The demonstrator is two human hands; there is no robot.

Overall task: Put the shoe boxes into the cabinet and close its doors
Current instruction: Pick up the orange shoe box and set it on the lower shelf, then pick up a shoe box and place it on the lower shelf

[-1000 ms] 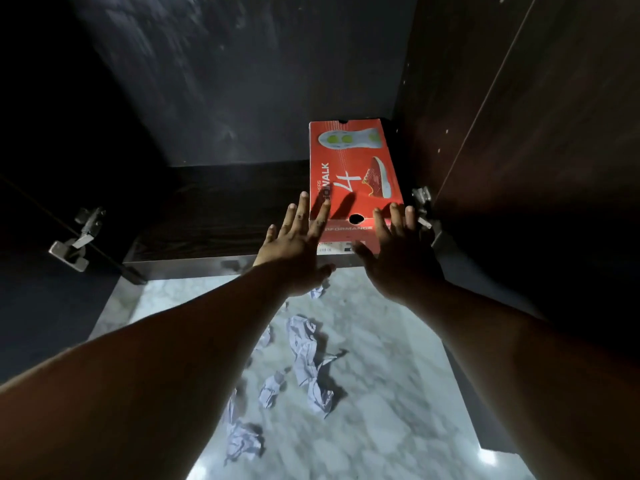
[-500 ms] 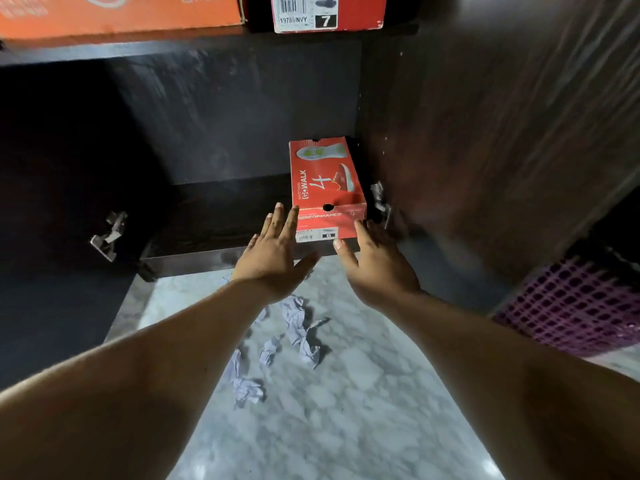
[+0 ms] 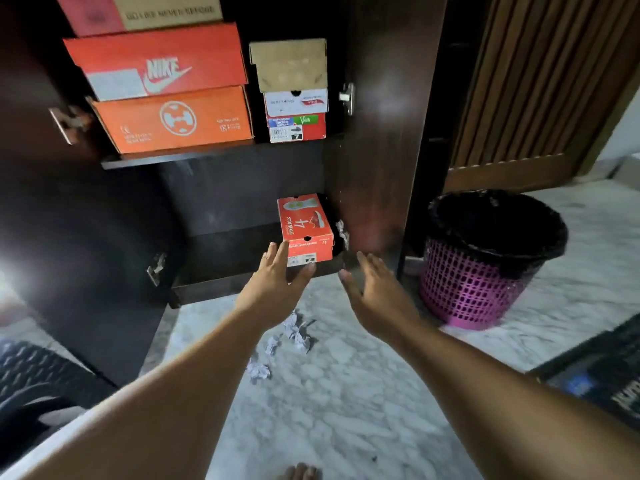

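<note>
You are reaching both arms up the middle of the frame over the marble floor (image 3: 346, 393), where crumpled paper scraps (image 3: 294, 334) are lying just below your wrists. Your left hand (image 3: 277, 285) is spreading flat with straight fingers in front of the near end of the red Go Walk shoe box (image 3: 304, 226), holding nothing; whether it is touching the box cannot be told. Your right hand (image 3: 377, 292) is hanging wide and empty just right of the box. That box is sitting on the cabinet's bottom shelf (image 3: 225, 251), against its right wall, so placing looks done. Next you are likely needing to take the open doors: the right door (image 3: 381, 150) and the left door (image 3: 69, 237). At right, a pink basket (image 3: 474, 285) is holding a black liner. Farther up, the upper shelf (image 3: 180, 155) is carrying stacked orange Nike boxes (image 3: 166, 91) and smaller boxes (image 3: 294, 95).
</note>
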